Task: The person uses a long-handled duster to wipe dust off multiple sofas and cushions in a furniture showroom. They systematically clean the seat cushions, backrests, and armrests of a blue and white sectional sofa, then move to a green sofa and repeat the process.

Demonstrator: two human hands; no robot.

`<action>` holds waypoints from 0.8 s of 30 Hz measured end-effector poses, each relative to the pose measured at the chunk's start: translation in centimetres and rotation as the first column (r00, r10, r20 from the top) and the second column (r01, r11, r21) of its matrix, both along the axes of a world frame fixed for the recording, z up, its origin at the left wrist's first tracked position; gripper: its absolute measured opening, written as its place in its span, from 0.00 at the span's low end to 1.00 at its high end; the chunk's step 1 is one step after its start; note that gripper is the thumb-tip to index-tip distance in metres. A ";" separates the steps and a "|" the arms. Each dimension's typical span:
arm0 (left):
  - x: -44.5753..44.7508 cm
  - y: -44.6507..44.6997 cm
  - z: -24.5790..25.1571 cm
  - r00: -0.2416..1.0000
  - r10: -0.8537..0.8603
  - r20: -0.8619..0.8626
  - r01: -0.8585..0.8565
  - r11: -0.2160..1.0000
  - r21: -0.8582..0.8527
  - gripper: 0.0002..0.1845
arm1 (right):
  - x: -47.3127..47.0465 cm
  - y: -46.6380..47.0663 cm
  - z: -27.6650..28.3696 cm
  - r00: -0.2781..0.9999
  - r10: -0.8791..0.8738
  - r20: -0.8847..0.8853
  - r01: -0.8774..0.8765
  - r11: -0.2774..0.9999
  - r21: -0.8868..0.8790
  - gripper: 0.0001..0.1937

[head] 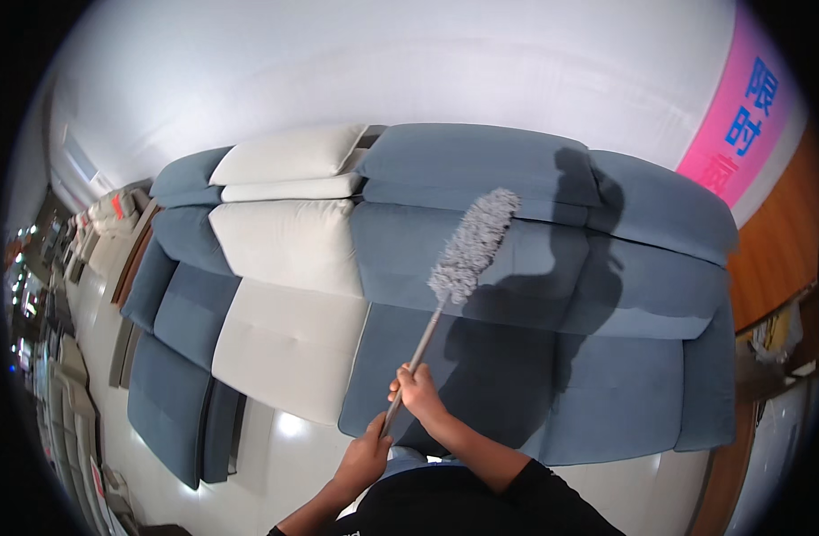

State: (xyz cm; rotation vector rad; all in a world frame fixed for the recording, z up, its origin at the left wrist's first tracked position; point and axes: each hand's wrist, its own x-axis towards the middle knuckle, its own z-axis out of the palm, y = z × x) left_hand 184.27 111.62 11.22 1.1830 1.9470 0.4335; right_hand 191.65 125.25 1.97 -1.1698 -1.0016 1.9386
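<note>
Both hands grip the metal pole of a long-handled duster with a fluffy grey head [476,244]. My left hand [366,452] is closed round the lower end of the pole, and my right hand [415,392] holds it a little higher up. The duster slants up and to the right, its head over the blue-grey backrest of a large sectional sofa [617,402]; whether it touches the fabric I cannot tell. Left of the duster is a cream section with a seat [289,342], a back cushion [285,244] and a headrest pillow [292,157]. My shadow falls across the blue-grey part.
Behind the sofa stands a white wall [450,74], with a pink banner [724,134] bearing writing at the right. A wooden panel [778,248] adjoins the sofa's right end. A blue-grey chaise seat [168,409] juts forward at the left. More sofas [71,415] line the glossy floor [282,462].
</note>
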 end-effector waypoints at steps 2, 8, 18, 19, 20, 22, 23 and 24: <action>-0.2 -2.3 -1.6 0.995 0.089 -0.032 -0.084 0.986 0.146 0.25 | -2.2 -0.6 -1.1 0.989 0.147 -0.008 -0.147 0.989 0.006 0.13; 1.0 -2.6 0.1 0.637 0.497 0.589 -0.553 0.827 -0.099 0.26 | -5.9 0.8 -0.5 0.863 0.505 0.020 -0.501 0.861 -0.089 0.08; 5.1 -0.4 0.4 0.435 0.532 0.727 -0.515 0.809 -0.283 0.23 | 1.4 0.7 -1.1 0.983 0.181 0.038 -0.183 0.983 0.035 0.10; 6.4 -0.2 0.3 0.490 0.531 0.691 -0.481 0.826 -0.294 0.23 | 3.2 0.4 -1.8 0.992 0.121 0.048 -0.123 0.992 0.038 0.09; 7.4 -0.9 -1.0 0.540 0.512 0.668 -0.423 0.851 -0.311 0.25 | 5.3 -0.4 -2.5 0.996 0.060 0.059 -0.062 0.997 0.041 0.09; 9.4 -2.0 -2.4 0.655 0.390 0.646 -0.260 0.920 -0.292 0.27 | 9.1 -2.0 -3.9 0.995 -0.071 0.065 0.068 0.996 0.055 0.11; 10.1 -2.6 -3.1 0.703 0.325 0.633 -0.179 0.942 -0.284 0.27 | 11.0 -3.1 -4.7 0.991 -0.091 0.095 0.087 0.995 0.048 0.10; 10.7 -3.2 -3.8 0.759 0.276 0.590 -0.107 0.946 -0.305 0.29 | 13.2 -4.2 -4.8 0.986 -0.112 0.121 0.108 0.993 0.044 0.10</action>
